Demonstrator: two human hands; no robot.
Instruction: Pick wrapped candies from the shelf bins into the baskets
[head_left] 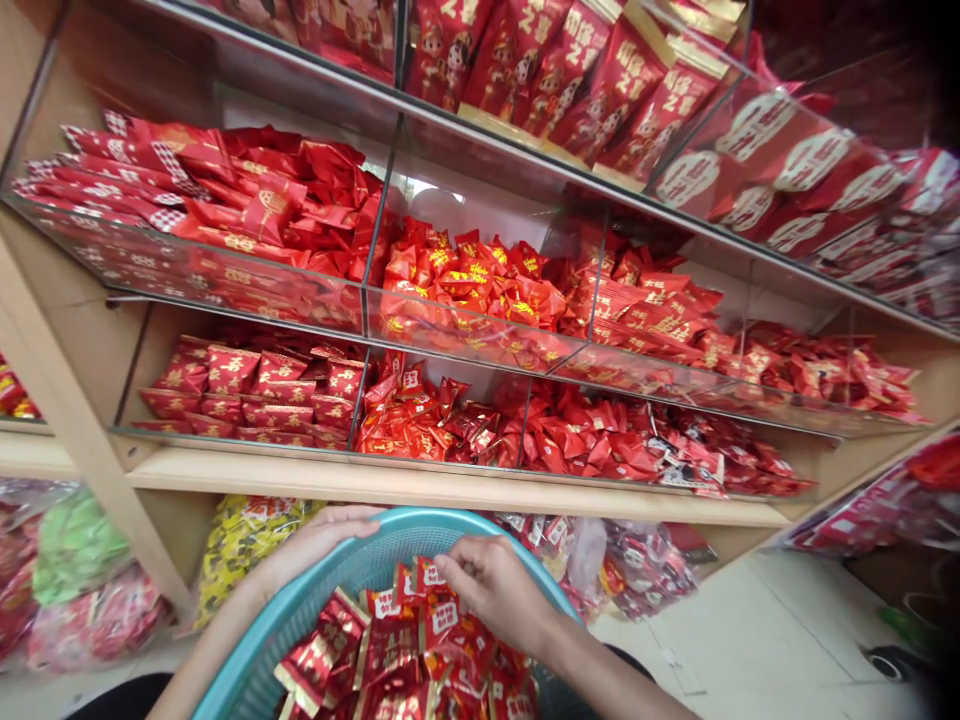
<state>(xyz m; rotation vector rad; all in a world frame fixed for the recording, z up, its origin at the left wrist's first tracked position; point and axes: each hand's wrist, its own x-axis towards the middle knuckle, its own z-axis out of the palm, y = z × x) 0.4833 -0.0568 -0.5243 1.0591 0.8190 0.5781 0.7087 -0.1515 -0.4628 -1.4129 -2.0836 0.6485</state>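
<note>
A teal plastic basket (360,558) at the bottom centre holds many small red packets with gold edges, which look like wrapped sweets. My left hand (322,545) grips the basket's far-left rim, its fingers lying along the edge. Inside the basket, my right hand (495,592) is closed with thumb and fingertips on a red candy packet (429,574) with a white label. Other packets (390,650) lie loosely heaped beneath it. The right palm is turned away, so part of its grip is hidden.
Ahead, a tilted-looking wooden shelf (450,490) has clear-walled compartments of red packets (472,280). Below it on the floor sit a yellow bag (251,550), a green bag (79,545) and clear bags of sweets (649,570). A wooden post (82,420) rises at left.
</note>
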